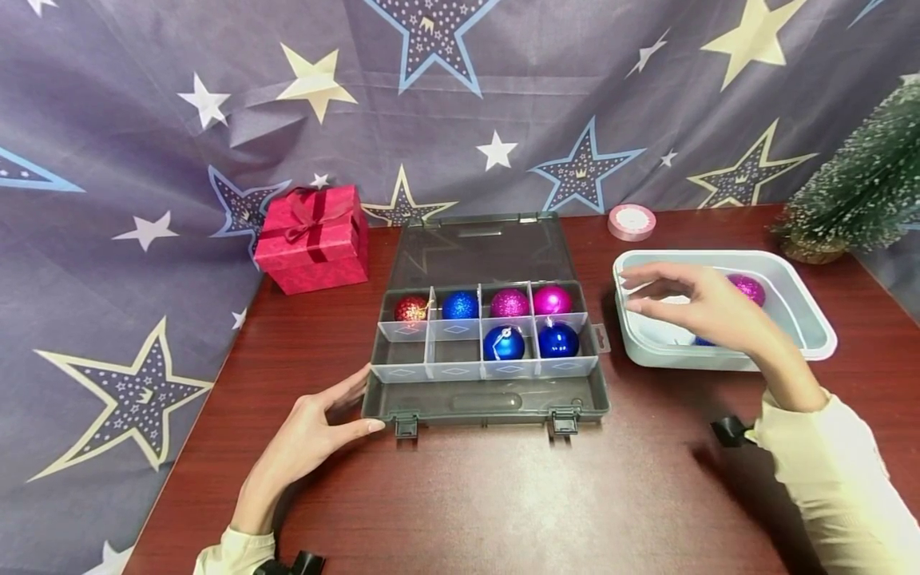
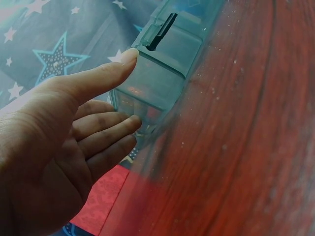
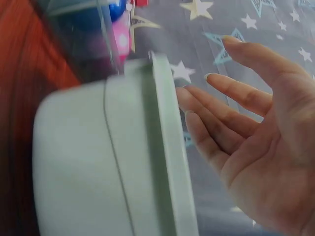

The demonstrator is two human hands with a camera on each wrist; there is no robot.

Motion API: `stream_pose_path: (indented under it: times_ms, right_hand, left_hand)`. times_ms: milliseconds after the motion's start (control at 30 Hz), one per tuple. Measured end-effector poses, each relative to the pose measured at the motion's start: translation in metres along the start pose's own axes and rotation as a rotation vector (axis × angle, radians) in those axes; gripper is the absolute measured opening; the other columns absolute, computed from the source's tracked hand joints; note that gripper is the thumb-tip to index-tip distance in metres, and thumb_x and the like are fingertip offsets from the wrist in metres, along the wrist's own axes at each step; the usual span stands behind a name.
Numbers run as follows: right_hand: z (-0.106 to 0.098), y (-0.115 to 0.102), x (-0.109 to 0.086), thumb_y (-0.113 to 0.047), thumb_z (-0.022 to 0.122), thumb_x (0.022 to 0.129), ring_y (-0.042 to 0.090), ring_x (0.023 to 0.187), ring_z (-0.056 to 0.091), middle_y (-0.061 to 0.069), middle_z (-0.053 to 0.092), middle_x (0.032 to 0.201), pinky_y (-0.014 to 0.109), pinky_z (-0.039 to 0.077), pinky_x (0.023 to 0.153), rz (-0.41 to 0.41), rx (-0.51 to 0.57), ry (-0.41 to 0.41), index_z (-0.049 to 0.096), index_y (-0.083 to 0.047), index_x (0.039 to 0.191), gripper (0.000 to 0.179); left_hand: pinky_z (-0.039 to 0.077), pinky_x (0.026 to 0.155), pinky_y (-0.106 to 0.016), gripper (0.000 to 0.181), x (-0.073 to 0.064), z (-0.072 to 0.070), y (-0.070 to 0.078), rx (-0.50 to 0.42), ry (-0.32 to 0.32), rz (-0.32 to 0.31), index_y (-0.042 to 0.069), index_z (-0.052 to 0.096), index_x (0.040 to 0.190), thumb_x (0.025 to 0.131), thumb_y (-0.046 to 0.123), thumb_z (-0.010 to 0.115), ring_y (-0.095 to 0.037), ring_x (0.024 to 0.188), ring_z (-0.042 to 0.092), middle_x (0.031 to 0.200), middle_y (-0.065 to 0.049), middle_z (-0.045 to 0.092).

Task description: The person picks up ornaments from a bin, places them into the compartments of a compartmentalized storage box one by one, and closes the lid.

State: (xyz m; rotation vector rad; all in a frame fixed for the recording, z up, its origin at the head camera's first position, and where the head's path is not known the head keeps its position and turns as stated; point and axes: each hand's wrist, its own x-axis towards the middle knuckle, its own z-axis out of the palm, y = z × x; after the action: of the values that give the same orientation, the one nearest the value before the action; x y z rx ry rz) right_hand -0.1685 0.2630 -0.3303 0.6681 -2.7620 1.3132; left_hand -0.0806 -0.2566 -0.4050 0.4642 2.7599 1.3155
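A grey translucent divided box [image 1: 485, 399] lies with its lid [image 1: 489, 251] folded back. Along its back row sit a red glitter ball [image 1: 411, 310], a blue glitter ball [image 1: 460, 305], a pink glitter ball [image 1: 510, 303] and a shiny magenta ball [image 1: 553, 301]. Two blue balls, one matte [image 1: 504, 343] and one glossy [image 1: 558, 340], fill the right half of the front row. My left hand [image 1: 312, 431] touches the box's left front corner with extended fingers. Over the pale tub [image 1: 726, 363] hovers my right hand [image 1: 707, 307], thumb and fingers apart, holding nothing.
Inside the tub are a pink glitter ball [image 1: 747, 289] and a partly hidden blue thing. A red gift box [image 1: 316, 239] stands back left. Behind the tub are a pink ribbon roll [image 1: 632, 222] and a small frosted tree [image 1: 848, 176]. A starry cloth hangs behind.
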Motion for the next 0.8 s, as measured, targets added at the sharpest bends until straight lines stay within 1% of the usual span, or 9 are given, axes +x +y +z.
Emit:
stream_pose_path:
  times_ms: [167,267,367,467,533,600,667,700,800]
  right_hand:
    - [-0.015,0.015,-0.012,-0.005,0.077,0.093,0.0,0.096,0.069,0.003,0.073,0.115,0.015,0.051,0.075,0.014,0.002,0.064,0.071,-0.007,0.128,0.036]
    - [-0.024,0.025,-0.019,0.0,0.077,0.092,0.001,0.094,0.071,-0.001,0.075,0.11,0.014,0.052,0.074,-0.011,0.01,0.085,0.071,-0.003,0.125,0.034]
    - [-0.033,0.035,-0.026,0.004,0.075,0.092,0.001,0.094,0.071,-0.005,0.075,0.108,0.012,0.051,0.077,-0.039,0.008,0.08,0.07,0.001,0.124,0.033]
    - [-0.043,0.044,-0.033,0.001,0.074,0.093,-0.004,0.095,0.068,-0.011,0.074,0.107,0.009,0.048,0.079,0.019,-0.019,0.085,0.069,0.0,0.126,0.034]
    - [-0.049,0.051,-0.039,-0.005,0.076,0.094,-0.009,0.096,0.064,-0.017,0.072,0.108,0.006,0.044,0.081,0.082,-0.062,0.089,0.068,-0.001,0.128,0.035]
    - [-0.055,0.055,-0.043,-0.012,0.078,0.094,-0.013,0.096,0.061,-0.023,0.07,0.107,0.005,0.04,0.081,0.162,-0.112,0.099,0.069,-0.004,0.13,0.037]
    - [-0.06,0.06,-0.047,-0.017,0.079,0.094,-0.016,0.096,0.057,-0.026,0.068,0.108,0.006,0.037,0.079,0.203,-0.158,0.103,0.069,-0.005,0.131,0.04]
    - [-0.063,0.062,-0.049,-0.019,0.08,0.094,-0.018,0.095,0.056,-0.025,0.068,0.108,0.006,0.036,0.078,0.221,-0.178,0.105,0.069,-0.006,0.132,0.041]
    - [-0.067,0.066,-0.052,-0.024,0.081,0.093,-0.022,0.089,0.052,-0.007,0.075,0.11,0.007,0.035,0.075,0.247,-0.248,0.11,0.07,-0.005,0.13,0.043]
  left_hand:
    - [0.043,0.097,-0.011,0.079,0.0,0.0,0.0,0.0,-0.003,-0.009,0.014,0.052,0.154,0.086,0.031,0.088,-0.019,0.125,0.062,0.144,-0.004,0.061]
    - [0.043,0.098,-0.011,0.079,0.0,0.0,0.0,-0.008,-0.004,-0.005,0.014,0.052,0.154,0.086,0.031,0.088,-0.018,0.125,0.062,0.144,-0.004,0.061]
    - [0.043,0.098,-0.012,0.079,0.0,0.0,0.0,-0.012,-0.004,-0.003,0.014,0.052,0.154,0.086,0.03,0.088,-0.018,0.125,0.062,0.144,-0.004,0.061]
    - [0.043,0.098,-0.012,0.079,0.0,0.0,0.0,-0.014,-0.004,-0.002,0.014,0.052,0.154,0.086,0.03,0.088,-0.018,0.125,0.062,0.144,-0.004,0.061]
    - [0.043,0.098,-0.012,0.079,0.0,0.0,-0.001,-0.014,-0.004,-0.002,0.014,0.052,0.154,0.086,0.03,0.088,-0.018,0.125,0.062,0.144,-0.004,0.061]
    - [0.043,0.098,-0.012,0.078,0.0,0.0,-0.001,-0.015,-0.003,0.0,0.014,0.052,0.154,0.086,0.03,0.088,-0.018,0.125,0.062,0.144,-0.004,0.061]
    - [0.043,0.098,-0.011,0.078,0.0,0.0,-0.001,-0.017,-0.005,0.001,0.014,0.052,0.154,0.086,0.03,0.088,-0.018,0.125,0.062,0.144,-0.004,0.061]
    - [0.043,0.098,-0.011,0.078,0.0,0.0,-0.001,-0.019,-0.005,0.002,0.014,0.052,0.154,0.086,0.03,0.088,-0.018,0.125,0.062,0.144,-0.003,0.06]
    - [0.043,0.098,-0.012,0.079,0.0,0.0,-0.001,-0.024,-0.008,0.0,0.015,0.052,0.154,0.086,0.03,0.088,-0.018,0.125,0.062,0.144,-0.003,0.06]
